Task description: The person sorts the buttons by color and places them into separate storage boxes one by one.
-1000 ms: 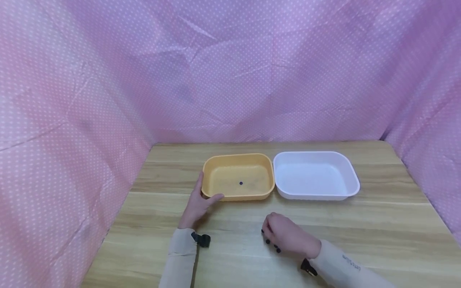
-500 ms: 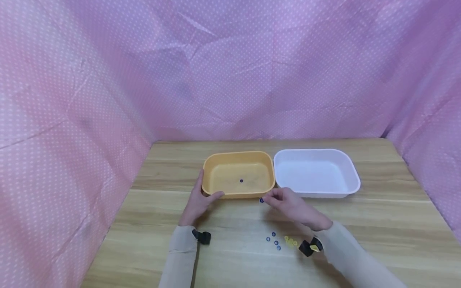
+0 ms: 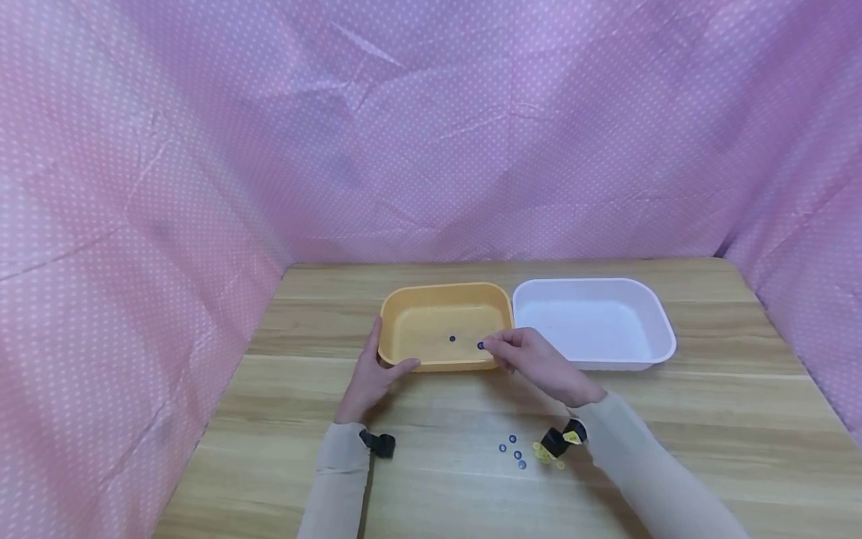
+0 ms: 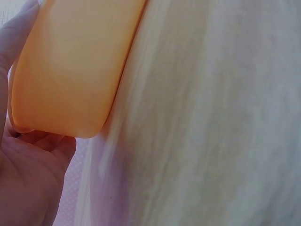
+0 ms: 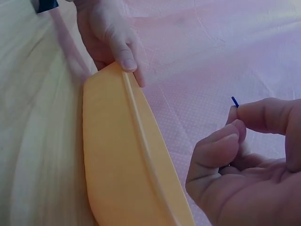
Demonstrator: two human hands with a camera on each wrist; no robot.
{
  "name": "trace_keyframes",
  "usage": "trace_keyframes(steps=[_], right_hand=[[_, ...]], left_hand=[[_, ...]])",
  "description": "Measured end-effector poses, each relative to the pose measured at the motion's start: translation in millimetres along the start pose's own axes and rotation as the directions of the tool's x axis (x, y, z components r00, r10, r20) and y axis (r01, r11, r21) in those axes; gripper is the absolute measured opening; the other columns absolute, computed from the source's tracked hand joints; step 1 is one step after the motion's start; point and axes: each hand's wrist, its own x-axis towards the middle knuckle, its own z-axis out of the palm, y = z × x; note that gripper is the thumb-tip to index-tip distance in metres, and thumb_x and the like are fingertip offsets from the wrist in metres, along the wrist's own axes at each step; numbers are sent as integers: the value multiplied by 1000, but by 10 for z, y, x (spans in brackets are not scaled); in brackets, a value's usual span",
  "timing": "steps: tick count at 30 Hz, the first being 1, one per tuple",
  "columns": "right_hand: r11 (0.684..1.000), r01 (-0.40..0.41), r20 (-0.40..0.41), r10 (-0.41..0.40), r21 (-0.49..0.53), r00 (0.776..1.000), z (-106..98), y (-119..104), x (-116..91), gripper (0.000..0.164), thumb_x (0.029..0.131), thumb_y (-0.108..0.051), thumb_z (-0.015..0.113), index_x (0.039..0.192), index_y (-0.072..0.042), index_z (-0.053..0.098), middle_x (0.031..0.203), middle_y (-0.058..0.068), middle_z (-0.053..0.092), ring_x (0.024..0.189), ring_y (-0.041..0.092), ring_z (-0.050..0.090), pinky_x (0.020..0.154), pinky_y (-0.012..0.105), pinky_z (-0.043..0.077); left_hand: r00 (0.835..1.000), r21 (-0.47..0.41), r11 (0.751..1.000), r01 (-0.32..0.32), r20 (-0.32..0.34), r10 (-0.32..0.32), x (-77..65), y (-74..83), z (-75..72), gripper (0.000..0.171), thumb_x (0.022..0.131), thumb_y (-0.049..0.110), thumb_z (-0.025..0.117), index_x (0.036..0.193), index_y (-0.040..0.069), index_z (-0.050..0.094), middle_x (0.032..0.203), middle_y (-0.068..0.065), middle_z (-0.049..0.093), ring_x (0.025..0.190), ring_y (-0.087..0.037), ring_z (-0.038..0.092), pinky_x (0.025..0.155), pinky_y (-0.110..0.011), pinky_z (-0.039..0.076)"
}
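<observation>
My left hand (image 3: 366, 385) holds the near left corner of a yellow-orange plastic tub (image 3: 446, 367). Its thumb lies on the front rim, and the other fingers go round the left end, as the left wrist view also shows. Between thumb and fingertip, my right hand (image 3: 535, 363) pinches a small thin blue disc (image 3: 481, 346) with a paler middle, over the tub's right part. Edge-on in the right wrist view, the blue disc (image 5: 234, 101) pokes up from the fingertips. Another blue disc (image 3: 453, 339) lies on the tub floor.
A white tub (image 3: 592, 367) stands against the yellow one's right side. Nearer on the wooden table (image 3: 431, 479) lie several blue discs (image 3: 518, 455) and several yellow ring-like pieces (image 3: 541, 452), partly behind the right wrist's camera. Pink dotted cloth (image 3: 431, 150) surrounds the table.
My right hand has risen from the blue discs on the table and moved forward over the yellow tub, carrying one disc. The left hand has stayed at the tub's corner.
</observation>
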Motion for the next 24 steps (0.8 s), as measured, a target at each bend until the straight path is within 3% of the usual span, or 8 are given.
trace_keyframes(steps=[4,9,16,24], right_hand=[[1000,10,2,-10,22,1000,-8,-17,93,43,97,-43,57,79,-4,59,69,4,51,69,26,48,62,32,45],[998,-29,-4,29,47,1000,-17,-38,192,42,96,-44,58,78,-6,59,69,4,50,61,20,41,49,25,35],[998,-34,-14,35,44,999,-49,-38,326,45,97,-39,57,78,2,56,66,3,47,62,18,40,53,24,32],[1000,-26,6,26,11,1000,-77,-50,473,44,99,-38,55,76,-1,56,66,3,47,65,23,43,54,26,33]], left_hand=[[1000,-10,1000,-6,2,6,-5,5,1,117,75,33,85,158,19,3,162,0,8,144,-19,22,116,-36,22],[1000,-20,1000,-13,0,13,-8,15,4,119,73,36,86,158,20,4,162,0,9,143,-19,23,116,-36,23],[1000,-24,1000,-11,-5,11,-8,21,3,117,75,31,86,158,20,4,162,-1,9,143,-19,24,115,-35,24],[1000,-22,1000,15,-1,-15,-6,28,7,117,75,32,85,158,20,4,162,-1,10,143,-19,24,116,-34,23]])
